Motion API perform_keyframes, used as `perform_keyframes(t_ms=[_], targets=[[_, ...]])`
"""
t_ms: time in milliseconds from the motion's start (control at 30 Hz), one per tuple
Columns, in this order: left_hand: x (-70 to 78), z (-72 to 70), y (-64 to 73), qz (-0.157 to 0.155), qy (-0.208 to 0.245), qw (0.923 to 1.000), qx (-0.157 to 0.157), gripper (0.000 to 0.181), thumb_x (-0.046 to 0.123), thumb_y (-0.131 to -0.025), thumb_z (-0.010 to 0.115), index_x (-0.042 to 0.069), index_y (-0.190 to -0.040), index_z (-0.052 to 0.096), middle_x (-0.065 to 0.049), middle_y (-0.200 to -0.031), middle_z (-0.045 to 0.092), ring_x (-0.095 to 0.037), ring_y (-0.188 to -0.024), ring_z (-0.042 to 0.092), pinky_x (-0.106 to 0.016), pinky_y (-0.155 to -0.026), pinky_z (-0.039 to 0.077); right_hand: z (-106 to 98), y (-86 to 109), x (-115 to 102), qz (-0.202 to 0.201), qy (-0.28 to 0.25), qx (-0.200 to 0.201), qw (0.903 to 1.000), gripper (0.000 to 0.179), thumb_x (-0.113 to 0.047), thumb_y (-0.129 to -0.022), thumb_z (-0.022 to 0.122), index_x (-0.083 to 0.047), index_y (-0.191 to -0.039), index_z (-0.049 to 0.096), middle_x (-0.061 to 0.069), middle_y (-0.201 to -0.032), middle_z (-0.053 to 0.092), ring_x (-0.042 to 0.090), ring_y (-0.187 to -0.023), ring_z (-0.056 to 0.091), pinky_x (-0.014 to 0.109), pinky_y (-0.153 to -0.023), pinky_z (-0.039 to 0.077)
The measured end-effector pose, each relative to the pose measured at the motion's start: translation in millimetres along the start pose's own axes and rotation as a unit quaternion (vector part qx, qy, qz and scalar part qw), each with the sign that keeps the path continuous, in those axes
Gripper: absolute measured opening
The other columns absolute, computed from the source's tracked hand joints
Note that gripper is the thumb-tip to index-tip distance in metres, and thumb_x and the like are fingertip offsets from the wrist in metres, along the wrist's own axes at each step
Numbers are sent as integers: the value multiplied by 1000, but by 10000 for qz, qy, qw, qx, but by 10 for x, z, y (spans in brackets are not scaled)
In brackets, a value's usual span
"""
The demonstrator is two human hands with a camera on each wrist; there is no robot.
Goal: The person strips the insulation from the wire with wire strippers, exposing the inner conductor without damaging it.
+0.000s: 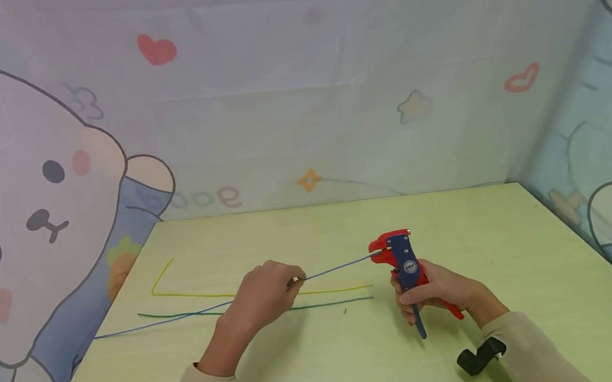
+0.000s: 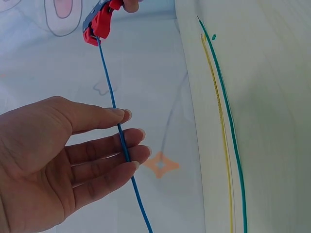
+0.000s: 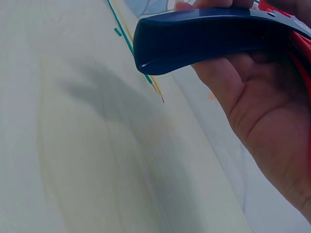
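Note:
A blue wire runs taut from my left hand to a red and dark blue wire stripper. In the left wrist view, thumb and forefinger pinch the blue wire, which passes over the other fingers. My right hand grips the handles of the wire stripper, raised above the table. The blue wire's end sits between the red jaws; its tip is hidden there. Leftward, the wire's long tail lies on the table. The right wrist view shows the dark blue handle close up.
On the table lie a yellow wire bent near its left end and a green wire. In the right wrist view their near ends show bare metal. A small green scrap lies nearby. Behind hangs a printed cloth.

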State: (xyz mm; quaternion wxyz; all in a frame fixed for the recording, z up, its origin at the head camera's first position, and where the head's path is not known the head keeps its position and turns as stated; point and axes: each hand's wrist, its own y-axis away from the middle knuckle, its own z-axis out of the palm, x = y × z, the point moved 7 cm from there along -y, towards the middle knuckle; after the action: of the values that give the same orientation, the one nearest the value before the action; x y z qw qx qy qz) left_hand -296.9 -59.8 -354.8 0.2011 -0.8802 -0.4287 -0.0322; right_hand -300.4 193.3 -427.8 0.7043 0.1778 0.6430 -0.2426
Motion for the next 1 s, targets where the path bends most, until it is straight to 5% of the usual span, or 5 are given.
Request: perform_keyframes(t_ms=[233, 600, 1000], targets=[[9, -15, 5, 104, 34, 9999, 7, 24, 0, -92, 65, 17, -75, 62, 12, -60, 30, -5, -55, 23, -24, -48, 17, -22, -19, 38, 154, 205, 138, 9996, 8, -1, -99, 53, 3, -102, 46, 6, -79, 60, 21, -71, 63, 41, -73, 57], [14, -21, 4, 112, -83, 9999, 64, 18, 1, -91, 67, 14, -79, 67, 9, -62, 43, -5, -54, 27, -23, -47, 18, -27, -22, 65, 16, 419, 161, 9990, 3, 1, -100, 49, -1, -98, 49, 6, -72, 55, 19, -61, 58, 36, -64, 55], [-31, 34, -11, 125, 60, 9999, -42, 26, 2, -93, 65, 19, -74, 60, 11, -60, 33, -5, -54, 23, -24, -48, 17, -3, -34, 39, -13, 655, 253, 9975, 12, -1, -100, 54, 1, -92, 44, 11, -65, 44, 19, -56, 52, 33, -59, 52]])
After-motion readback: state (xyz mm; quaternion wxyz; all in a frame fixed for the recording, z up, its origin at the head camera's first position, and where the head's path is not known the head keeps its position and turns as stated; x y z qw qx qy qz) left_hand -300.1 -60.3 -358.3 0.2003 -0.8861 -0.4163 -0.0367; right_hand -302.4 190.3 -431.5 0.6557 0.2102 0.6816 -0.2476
